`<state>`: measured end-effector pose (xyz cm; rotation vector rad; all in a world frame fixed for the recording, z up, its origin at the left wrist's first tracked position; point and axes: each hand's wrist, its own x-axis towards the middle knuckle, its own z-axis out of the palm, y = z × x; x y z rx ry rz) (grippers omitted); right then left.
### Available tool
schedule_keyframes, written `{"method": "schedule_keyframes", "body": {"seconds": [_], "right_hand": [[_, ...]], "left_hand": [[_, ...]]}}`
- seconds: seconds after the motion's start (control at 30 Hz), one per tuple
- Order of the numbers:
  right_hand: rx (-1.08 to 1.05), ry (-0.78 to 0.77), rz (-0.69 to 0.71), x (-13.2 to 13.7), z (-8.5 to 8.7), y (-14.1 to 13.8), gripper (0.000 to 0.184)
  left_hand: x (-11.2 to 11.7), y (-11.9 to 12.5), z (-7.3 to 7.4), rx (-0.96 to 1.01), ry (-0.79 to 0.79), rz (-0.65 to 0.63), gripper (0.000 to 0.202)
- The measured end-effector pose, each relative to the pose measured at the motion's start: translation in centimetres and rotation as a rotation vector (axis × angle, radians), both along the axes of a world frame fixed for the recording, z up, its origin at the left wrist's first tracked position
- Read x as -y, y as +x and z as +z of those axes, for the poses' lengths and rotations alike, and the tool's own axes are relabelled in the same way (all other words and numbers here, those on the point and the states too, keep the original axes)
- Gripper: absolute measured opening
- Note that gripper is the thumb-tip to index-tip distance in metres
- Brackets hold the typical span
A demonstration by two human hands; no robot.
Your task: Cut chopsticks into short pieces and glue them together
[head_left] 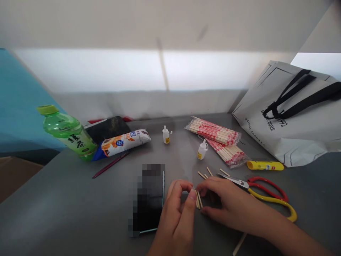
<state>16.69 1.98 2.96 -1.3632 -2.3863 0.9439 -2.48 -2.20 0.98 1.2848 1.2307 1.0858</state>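
Observation:
Several short wooden sticks (198, 201) stand side by side between my two hands. My left hand (179, 208) is closed, its thumb and curled fingertips at the left side of these sticks. On the other side, my right hand (226, 201) has its index finger at the far end of a stick and its thumb at the near end, gripping it lengthwise. Parts of the sticks are hidden by my fingers. More cut stick pieces (209, 171) lie just beyond my right hand. Scissors (262, 186) with one red and one yellow handle rest behind my right wrist, partly covered.
Left of my hands lies a phone (149, 202). Two small glue bottles (166, 136) stand farther back, near bundled sticks in plastic (213, 131). A yellow tube (265, 165) and white bag (266, 106) are right; a green bottle (68, 131) and snack packet (124, 142) left.

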Motion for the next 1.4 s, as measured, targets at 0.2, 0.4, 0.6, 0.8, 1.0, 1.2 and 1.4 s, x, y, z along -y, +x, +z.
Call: {"method": "schedule_keyframes", "body": {"seconds": [0.2, 0.4, 0.6, 0.8, 1.0, 1.2, 1.4], "right_hand": [[-0.029, -0.024, -0.02, -0.36, -0.13, -0.13, 0.032], [-0.028, -0.023, -0.031, -0.29, -0.38, 0.1, 0.034], [-0.025, -0.018, -0.036, -0.34, -0.26, -0.09, 0.026], [-0.019, -0.017, -0.052, -0.25, -0.04, 0.01, 0.033], [-0.007, -0.011, -0.052, -0.34, -0.28, 0.12, 0.029], [-0.028, -0.005, -0.027, -0.57, -0.23, -0.12, 0.025], [-0.035, -0.003, -0.01, -0.52, -0.17, -0.33, 0.024]], "left_hand": [[0.03, 0.04, 0.16, -0.003, -0.004, -0.001, 0.024], [-0.06, 0.01, 0.1, 0.014, -0.005, -0.005, 0.023], [0.1, 0.0, -0.08, 0.012, -0.001, -0.005, 0.025], [-0.04, 0.07, 0.26, -0.004, -0.003, -0.006, 0.024], [-0.16, -0.05, 0.49, -0.036, 0.008, 0.007, 0.026], [-0.23, -0.11, 0.17, -0.034, -0.024, -0.008, 0.028], [-0.21, -0.1, -0.04, -0.009, -0.034, -0.024, 0.028]]}}
